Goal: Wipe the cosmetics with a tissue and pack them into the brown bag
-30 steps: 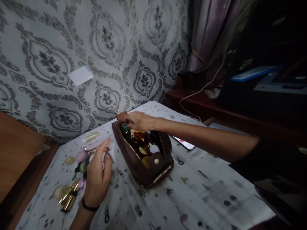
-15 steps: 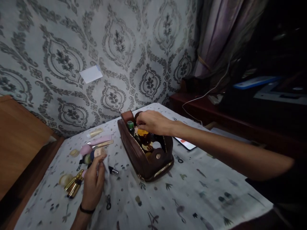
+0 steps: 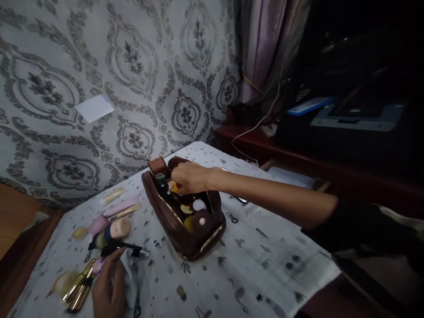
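My right hand point(image 3: 190, 179) reaches into an unzipped brown cosmetic bag point(image 3: 167, 221), fingers curled together. An amber-coloured item point(image 3: 176, 187) shows just beneath the fingers; what they grip is hidden. A green-capped bottle point(image 3: 160, 179) and a round white lid point(image 3: 199, 205) sit inside the bag. My left hand point(image 3: 109, 285) is closed on a crumpled pale cloth point(image 3: 132, 276) at the lower left. Near it lie a black tube with a silver end point(image 3: 141, 252), gold cosmetic tubes point(image 3: 79, 287) and a beige-capped bottle point(image 3: 119, 228).
A pink tube point(image 3: 122, 205), a brush point(image 3: 124, 213), a pink sponge point(image 3: 98, 225) and a cream tube point(image 3: 113, 195) lie left of the bag on the patterned cloth. A phone point(image 3: 243, 201) is partly behind my right forearm. A white cable point(image 3: 256, 126) hangs by the dark red desk point(image 3: 228, 132).
The view has swung right, so everything sits further left. My left hand has drawn back toward me, away from the beige-capped bottle. My right hand stays in the bag.
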Motion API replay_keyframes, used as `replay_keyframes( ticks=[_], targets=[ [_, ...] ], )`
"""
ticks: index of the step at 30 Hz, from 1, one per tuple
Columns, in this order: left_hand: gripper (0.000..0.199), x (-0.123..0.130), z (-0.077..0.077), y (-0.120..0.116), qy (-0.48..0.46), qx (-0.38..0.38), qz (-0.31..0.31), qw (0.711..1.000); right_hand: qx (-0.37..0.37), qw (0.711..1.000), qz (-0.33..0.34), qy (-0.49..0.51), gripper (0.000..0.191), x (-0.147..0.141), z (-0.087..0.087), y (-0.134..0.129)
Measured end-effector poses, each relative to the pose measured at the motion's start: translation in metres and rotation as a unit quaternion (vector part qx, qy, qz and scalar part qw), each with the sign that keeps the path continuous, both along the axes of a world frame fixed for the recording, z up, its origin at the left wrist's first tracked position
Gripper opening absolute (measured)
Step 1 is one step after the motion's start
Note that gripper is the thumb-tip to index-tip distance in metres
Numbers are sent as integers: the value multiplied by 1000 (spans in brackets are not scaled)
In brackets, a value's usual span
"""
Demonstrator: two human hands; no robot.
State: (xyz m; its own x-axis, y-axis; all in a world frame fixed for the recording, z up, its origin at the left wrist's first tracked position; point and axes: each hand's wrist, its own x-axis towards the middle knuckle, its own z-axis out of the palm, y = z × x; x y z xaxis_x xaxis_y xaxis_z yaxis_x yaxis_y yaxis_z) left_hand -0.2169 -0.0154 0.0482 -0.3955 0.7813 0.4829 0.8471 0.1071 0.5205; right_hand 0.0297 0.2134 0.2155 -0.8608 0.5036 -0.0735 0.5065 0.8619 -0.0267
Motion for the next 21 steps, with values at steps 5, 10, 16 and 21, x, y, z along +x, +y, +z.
replay_keyframes(
  ticks=[5,10,16,21],
  targets=[
    [35,11,-5,3,-27,-3,29,999,-5,999,38,-6,23,-4,-5,7],
    [35,10,-6,3,-32,-28,47,998,-13,999,42,-7,25,-6,-9,12],
    [34,7,-6,4,-27,-44,53,997,-17,998,62,-18,24,-7,-13,17],
    [33,12,-8,5,-46,-38,57,997,-18,997,79,-18,23,-5,-15,20]
  ],
)
